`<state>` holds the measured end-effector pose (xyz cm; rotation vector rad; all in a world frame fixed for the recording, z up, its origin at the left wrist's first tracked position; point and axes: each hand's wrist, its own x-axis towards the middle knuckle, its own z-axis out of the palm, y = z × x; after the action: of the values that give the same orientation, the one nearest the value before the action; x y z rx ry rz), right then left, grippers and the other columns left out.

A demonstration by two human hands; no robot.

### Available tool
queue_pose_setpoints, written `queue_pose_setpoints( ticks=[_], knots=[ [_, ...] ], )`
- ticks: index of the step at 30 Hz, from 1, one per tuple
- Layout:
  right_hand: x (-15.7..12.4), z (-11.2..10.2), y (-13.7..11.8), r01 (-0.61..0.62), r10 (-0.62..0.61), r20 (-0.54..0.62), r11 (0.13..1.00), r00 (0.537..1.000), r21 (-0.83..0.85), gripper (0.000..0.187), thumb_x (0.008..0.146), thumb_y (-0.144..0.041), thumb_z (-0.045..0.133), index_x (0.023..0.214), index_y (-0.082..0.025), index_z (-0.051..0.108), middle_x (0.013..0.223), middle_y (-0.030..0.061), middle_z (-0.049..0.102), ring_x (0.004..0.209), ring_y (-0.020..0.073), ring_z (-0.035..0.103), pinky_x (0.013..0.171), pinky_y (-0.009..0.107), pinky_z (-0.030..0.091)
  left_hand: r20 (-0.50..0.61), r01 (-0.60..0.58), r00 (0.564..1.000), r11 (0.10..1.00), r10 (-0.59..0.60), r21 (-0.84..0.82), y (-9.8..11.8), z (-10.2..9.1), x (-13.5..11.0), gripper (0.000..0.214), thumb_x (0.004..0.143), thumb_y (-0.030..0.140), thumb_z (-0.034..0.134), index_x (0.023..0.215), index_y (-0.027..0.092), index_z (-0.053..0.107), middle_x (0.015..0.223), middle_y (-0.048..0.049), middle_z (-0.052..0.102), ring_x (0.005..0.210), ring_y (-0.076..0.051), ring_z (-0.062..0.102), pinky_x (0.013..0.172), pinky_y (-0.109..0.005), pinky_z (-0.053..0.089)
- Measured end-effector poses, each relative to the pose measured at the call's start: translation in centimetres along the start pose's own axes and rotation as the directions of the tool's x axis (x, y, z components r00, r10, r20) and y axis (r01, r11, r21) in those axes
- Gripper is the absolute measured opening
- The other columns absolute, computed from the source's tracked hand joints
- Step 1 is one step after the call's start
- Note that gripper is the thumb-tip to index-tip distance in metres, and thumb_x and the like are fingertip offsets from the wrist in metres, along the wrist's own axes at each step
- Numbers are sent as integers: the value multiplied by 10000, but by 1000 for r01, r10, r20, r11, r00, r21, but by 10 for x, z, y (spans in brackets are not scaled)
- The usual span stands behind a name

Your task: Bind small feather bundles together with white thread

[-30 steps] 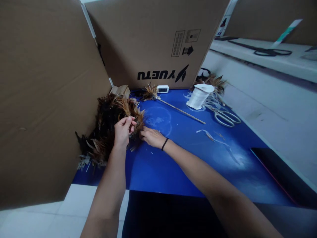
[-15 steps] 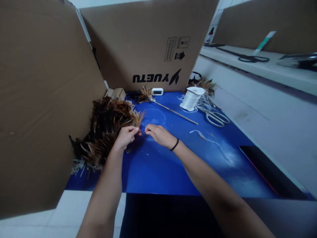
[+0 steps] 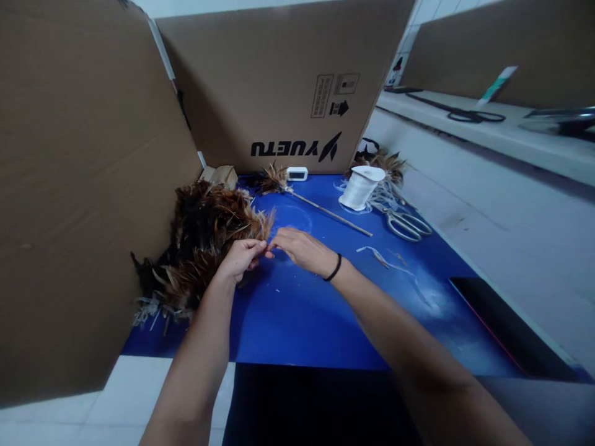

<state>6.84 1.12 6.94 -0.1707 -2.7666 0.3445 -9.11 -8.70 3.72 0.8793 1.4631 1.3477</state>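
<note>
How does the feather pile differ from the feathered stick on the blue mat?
The feather pile is a big loose heap against the cardboard wall; the feathered stick carries one small tuft at its far end. The left hand and right hand meet at the pile's edge; the stick lies untouched. Both show brown feathers.

Head camera looks down, seemingly close.

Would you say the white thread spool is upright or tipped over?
Upright: the white thread spool stands on end on the blue table, rim uppermost.
</note>
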Motion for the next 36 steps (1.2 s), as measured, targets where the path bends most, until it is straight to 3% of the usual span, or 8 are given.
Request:
queue_pose_setpoints(
  ticks=[6,22,24,27,29,31,33,36],
  knots=[
    [7,-10,1,41,-47,55,994,997,100,197,908,-103,440,913,-161,628,892,57,614,845,149,536,773,265,406,-94,-48,994,998,51,41,3,3,-1,368,631,471,718,726,116,706,672,-70,672,342,-19,327,344,-183,146],
    [14,-10,-2,-18,15,33,997,999,75,89,894,-147,461,927,-170,540,877,47,584,816,153,506,717,259,377,54,6,998,998,-9,55,0,3,-2,396,609,472,745,731,98,699,638,-60,654,366,-25,349,356,-183,161],
    [13,-10,-5,-49,53,-56,996,997,73,80,894,-160,475,925,-166,548,915,57,577,818,153,508,716,261,383,12,-13,1000,999,13,34,1,2,-2,364,608,450,749,702,103,686,597,-39,632,364,-27,355,357,-183,167],
    [9,-2,-9,-105,125,-203,989,971,105,71,890,-186,511,918,-157,570,927,59,574,812,148,515,733,266,392,-186,-101,978,994,92,-37,3,-2,1,333,620,431,735,676,111,661,545,-3,588,355,-25,346,351,-180,172],
    [8,10,-13,-87,109,-140,983,984,159,56,875,-183,546,880,-157,595,870,39,580,791,139,525,737,260,397,-332,-176,933,980,137,-90,4,-6,3,332,627,430,724,703,115,654,562,5,589,352,-22,343,344,-177,162],
    [9,27,-18,-53,49,24,980,998,192,38,844,-164,591,858,-157,625,870,36,589,806,140,538,739,255,403,-405,-234,899,964,167,-123,5,-10,4,336,631,428,719,737,116,652,600,0,605,352,-19,346,339,-173,152],
    [13,45,-23,-27,1,144,984,990,178,75,815,-170,633,888,-156,648,910,51,593,860,161,541,751,264,408,-410,-263,892,956,189,-131,4,-12,5,332,643,424,712,750,116,649,612,-3,611,355,-18,351,337,-170,152],
    [21,68,-29,26,-52,207,991,977,128,176,812,-225,646,972,-153,652,960,79,593,909,189,527,764,284,410,-386,-281,896,953,218,-116,3,-12,5,311,667,413,697,752,118,648,610,-3,610,361,-18,358,336,-167,165]
  ],
)
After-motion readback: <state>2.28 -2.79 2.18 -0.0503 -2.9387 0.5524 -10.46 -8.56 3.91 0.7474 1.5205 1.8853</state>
